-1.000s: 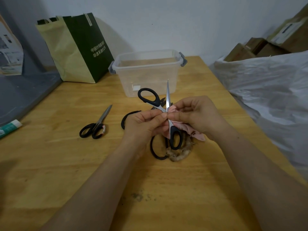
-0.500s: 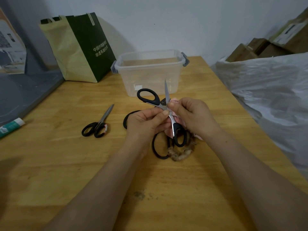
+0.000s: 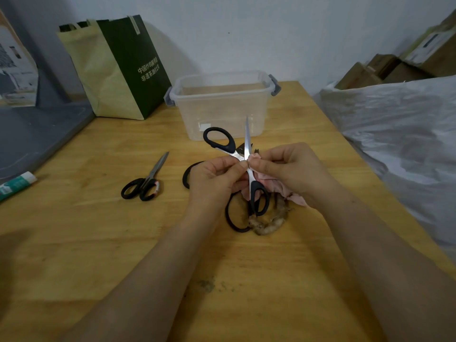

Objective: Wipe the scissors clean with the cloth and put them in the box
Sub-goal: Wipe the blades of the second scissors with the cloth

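I hold a pair of black-handled scissors spread wide above the table, one blade pointing up toward the box. My left hand pinches them near the pivot. My right hand presses a pink cloth against the blade by the pivot. The clear plastic box stands open just behind. A second closed pair of scissors lies flat on the table to the left. More black scissor handles lie under my hands, partly hidden.
A green and tan paper bag stands at the back left. A brownish scrap lies on the wooden table below my hands. A tube lies at the left edge. A white plastic sack borders the right side.
The cloth in my right hand has shifted slightly along the blade near the pivot. The scissors stay spread in about the same place.
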A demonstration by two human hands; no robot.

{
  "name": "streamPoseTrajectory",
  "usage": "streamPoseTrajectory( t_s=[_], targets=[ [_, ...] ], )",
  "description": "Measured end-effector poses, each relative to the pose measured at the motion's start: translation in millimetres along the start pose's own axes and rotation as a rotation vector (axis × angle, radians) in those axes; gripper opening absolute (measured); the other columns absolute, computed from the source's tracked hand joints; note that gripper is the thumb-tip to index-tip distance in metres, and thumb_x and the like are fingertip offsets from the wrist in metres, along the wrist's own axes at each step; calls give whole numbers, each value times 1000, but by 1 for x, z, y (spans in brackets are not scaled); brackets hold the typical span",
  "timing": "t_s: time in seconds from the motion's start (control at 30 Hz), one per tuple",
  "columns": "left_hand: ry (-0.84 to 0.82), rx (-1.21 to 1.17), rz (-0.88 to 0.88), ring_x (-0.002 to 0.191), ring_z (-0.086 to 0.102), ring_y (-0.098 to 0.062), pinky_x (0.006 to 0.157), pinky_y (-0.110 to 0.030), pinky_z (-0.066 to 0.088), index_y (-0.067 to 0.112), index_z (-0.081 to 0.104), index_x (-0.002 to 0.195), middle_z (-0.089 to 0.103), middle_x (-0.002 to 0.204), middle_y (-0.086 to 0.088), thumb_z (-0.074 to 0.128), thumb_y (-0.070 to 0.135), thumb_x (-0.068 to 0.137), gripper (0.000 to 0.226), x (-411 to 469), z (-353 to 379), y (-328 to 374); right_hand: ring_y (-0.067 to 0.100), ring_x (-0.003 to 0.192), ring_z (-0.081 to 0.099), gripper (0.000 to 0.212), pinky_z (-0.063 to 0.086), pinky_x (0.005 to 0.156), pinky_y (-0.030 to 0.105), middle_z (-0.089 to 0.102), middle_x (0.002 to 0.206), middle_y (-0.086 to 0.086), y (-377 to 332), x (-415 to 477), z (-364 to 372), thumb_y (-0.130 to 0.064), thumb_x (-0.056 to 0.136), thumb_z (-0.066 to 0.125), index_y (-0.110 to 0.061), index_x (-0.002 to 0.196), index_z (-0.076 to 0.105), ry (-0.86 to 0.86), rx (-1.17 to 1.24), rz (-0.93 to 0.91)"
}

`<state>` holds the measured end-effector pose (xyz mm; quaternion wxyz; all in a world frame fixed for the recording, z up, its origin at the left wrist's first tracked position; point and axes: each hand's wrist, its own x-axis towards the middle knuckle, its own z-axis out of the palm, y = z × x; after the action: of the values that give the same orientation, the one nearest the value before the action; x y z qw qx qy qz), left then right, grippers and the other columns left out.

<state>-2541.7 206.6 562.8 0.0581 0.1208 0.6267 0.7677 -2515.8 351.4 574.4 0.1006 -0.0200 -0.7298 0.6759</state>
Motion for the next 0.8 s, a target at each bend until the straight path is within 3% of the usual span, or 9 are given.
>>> streamPoseTrajectory(
  t_s=[0.07, 0.17, 0.23, 0.4, 0.53, 0.67, 0.8],
  targets=[
    [8, 3, -12, 60, 68, -11, 58, -20, 54, 5, 68, 74, 71, 64, -1, 67, 1, 84, 11, -1, 0, -1, 30, 71, 62, 20, 56, 68, 46, 65, 82, 34, 2, 0, 1, -15, 68, 75, 2, 77, 71, 11, 54, 36],
    [36, -8, -31, 63, 68, -14, 60, -22, 55, 3, 69, 73, 70, 66, -5, 66, 1, 84, 11, 0, 0, 0, 17, 60, 63, 16, 55, 53, 23, 68, 66, 11, 2, 4, -1, -16, 70, 76, -2, 76, 70, -18, -40, 8],
    [81, -33, -45, 65, 69, -18, 61, -23, 56, 1, 69, 75, 71, 70, -9, 67, 1, 83, 8, 2, -2, 3, 10, 61, 66, 11, 54, 56, 18, 72, 69, 5, 1, 5, -3, -13, 72, 76, -5, 77, 71, -27, -104, -20],
    [188, -85, -83, 60, 67, -14, 60, -24, 56, 5, 66, 68, 69, 63, -5, 67, -1, 82, 16, 5, -5, 9, 13, 68, 66, 13, 54, 64, 21, 72, 81, 14, 0, 6, -13, -16, 73, 76, -5, 77, 72, -5, -159, -13],
    [298, -151, -81, 65, 67, -17, 64, -25, 58, 3, 64, 78, 70, 71, -8, 65, 1, 85, 7, 11, -18, 15, 24, 74, 58, 24, 49, 70, 37, 65, 81, 29, 2, 5, -26, -19, 80, 72, 5, 77, 66, 87, -261, 26],
    [327, -93, -68, 71, 67, -18, 68, -26, 58, 4, 66, 82, 70, 79, -9, 66, 4, 85, 2, 16, -22, 15, 23, 67, 53, 28, 46, 65, 31, 61, 70, 16, -2, 5, -37, -25, 86, 66, -1, 73, 67, 294, -124, -31],
    [230, -10, -45, 67, 65, -17, 69, -27, 58, 7, 70, 78, 70, 73, -7, 67, 3, 83, 7, 13, -17, 11, 16, 71, 70, 22, 55, 64, 23, 73, 74, 6, -4, 5, -31, -24, 87, 65, -4, 89, 73, 263, -4, -35]
  ],
)
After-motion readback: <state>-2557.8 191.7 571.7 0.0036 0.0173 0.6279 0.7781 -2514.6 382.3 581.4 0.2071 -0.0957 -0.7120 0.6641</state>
